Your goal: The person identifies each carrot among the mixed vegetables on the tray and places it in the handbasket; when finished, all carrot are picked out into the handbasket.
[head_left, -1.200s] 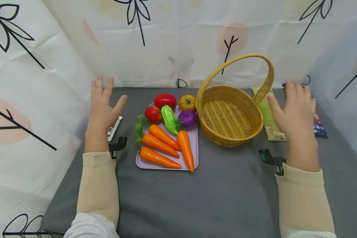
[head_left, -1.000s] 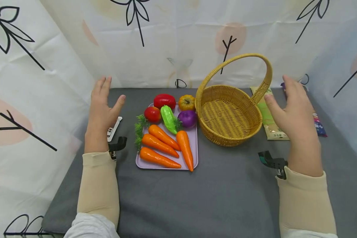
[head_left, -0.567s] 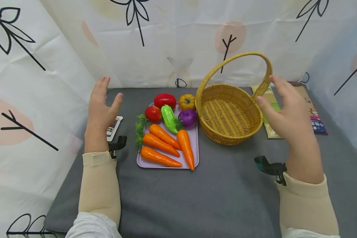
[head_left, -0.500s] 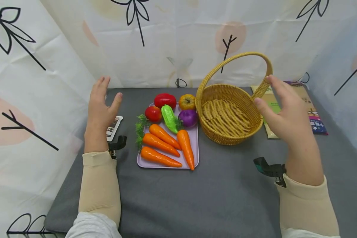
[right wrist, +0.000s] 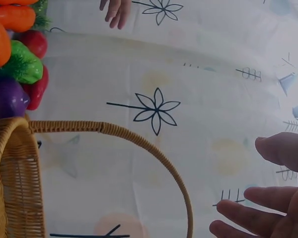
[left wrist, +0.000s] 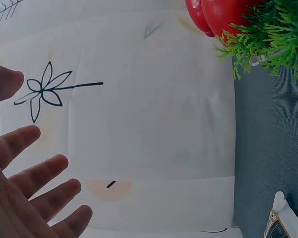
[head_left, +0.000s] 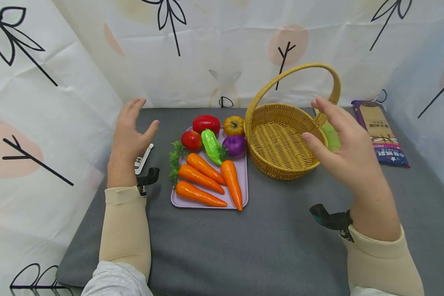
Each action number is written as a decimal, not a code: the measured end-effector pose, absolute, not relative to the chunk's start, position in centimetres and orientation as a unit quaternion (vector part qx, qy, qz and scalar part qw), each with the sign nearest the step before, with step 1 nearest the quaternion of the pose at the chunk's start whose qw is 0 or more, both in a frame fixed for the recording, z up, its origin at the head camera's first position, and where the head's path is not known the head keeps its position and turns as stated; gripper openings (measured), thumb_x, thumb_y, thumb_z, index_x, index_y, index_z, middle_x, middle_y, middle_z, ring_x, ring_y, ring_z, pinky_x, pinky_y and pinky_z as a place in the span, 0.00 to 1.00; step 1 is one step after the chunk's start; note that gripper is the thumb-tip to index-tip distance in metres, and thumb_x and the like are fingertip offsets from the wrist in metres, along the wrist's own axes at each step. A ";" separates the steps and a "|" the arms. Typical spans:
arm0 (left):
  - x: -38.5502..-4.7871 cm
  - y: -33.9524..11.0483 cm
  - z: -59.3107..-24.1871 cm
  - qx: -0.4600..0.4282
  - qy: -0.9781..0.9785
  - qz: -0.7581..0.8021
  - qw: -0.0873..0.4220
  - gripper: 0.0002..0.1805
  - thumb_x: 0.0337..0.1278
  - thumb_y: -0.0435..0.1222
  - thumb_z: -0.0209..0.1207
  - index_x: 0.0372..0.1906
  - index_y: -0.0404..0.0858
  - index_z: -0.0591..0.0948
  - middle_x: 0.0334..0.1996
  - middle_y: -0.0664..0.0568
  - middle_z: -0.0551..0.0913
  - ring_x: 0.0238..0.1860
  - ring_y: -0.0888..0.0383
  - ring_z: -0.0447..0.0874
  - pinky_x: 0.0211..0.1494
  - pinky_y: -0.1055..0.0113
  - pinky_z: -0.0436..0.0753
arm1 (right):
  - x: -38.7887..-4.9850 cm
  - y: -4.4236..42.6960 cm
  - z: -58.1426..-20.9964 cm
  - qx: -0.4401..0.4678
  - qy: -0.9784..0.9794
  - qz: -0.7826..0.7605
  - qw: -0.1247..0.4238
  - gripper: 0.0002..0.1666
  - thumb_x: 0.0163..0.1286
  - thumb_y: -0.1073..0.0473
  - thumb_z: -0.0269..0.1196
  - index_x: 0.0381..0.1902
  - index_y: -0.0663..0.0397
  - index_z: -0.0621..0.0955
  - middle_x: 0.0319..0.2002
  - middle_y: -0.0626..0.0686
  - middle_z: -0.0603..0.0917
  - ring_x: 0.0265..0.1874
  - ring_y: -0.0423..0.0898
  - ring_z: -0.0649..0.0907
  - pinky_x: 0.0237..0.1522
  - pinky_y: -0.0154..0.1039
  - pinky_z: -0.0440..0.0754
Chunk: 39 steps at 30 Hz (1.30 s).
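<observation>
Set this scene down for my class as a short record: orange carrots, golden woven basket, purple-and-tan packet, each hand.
Orange carrots: four, on the pale purple rectangular tray
Golden woven basket: round, right of the tray
Purple-and-tan packet: right of the basket, on grey cloth
Left hand: open, holding nothing, left of the tray
Right hand: open, holding nothing, near the basket

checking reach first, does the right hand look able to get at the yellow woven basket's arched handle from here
Probably yes: the right hand holds nothing and is near the arched handle of the yellow woven basket; the right wrist view shows nothing between them.
</observation>
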<state>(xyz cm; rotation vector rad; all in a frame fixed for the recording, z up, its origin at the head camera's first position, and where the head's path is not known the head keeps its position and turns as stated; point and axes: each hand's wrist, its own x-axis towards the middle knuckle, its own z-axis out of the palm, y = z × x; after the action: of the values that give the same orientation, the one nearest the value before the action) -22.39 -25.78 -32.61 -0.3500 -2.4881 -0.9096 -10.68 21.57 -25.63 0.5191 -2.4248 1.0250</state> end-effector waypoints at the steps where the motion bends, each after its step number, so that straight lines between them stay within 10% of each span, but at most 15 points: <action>1: -22.4 -25.7 -32.6 -0.129 -0.907 -0.331 0.226 0.37 0.68 0.43 0.62 0.78 0.42 0.66 0.78 0.45 0.61 0.78 0.47 0.54 0.77 0.45 0.58 | -10.7 21.4 -25.7 0.192 -0.880 0.373 0.223 0.42 0.69 0.61 0.68 0.78 0.40 0.67 0.72 0.49 0.73 0.73 0.46 0.68 0.75 0.55 0.59; 15: -23.3 -25.9 -34.1 -0.142 -0.913 -0.348 0.156 0.35 0.68 0.42 0.62 0.77 0.40 0.68 0.77 0.43 0.61 0.76 0.42 0.57 0.75 0.39 0.59 | -11.4 19.2 -27.2 0.247 -0.892 0.328 0.192 0.40 0.70 0.56 0.67 0.78 0.49 0.68 0.72 0.53 0.73 0.71 0.53 0.71 0.70 0.56 0.69; 39: -26.0 -26.4 -39.3 -0.114 -0.880 -0.439 -0.139 0.42 0.64 0.42 0.67 0.79 0.40 0.63 0.71 0.36 0.68 0.68 0.38 0.67 0.69 0.35 0.67 | -13.5 16.3 -30.8 0.256 -0.901 0.343 0.070 0.38 0.73 0.52 0.66 0.76 0.57 0.69 0.68 0.57 0.76 0.69 0.55 0.73 0.70 0.58 0.68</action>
<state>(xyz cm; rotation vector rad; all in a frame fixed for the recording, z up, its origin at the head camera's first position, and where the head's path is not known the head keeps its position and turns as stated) -25.97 -26.41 -39.34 -0.3955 -3.0414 -1.5165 -13.46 16.34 -30.76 0.7718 -2.7113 1.0332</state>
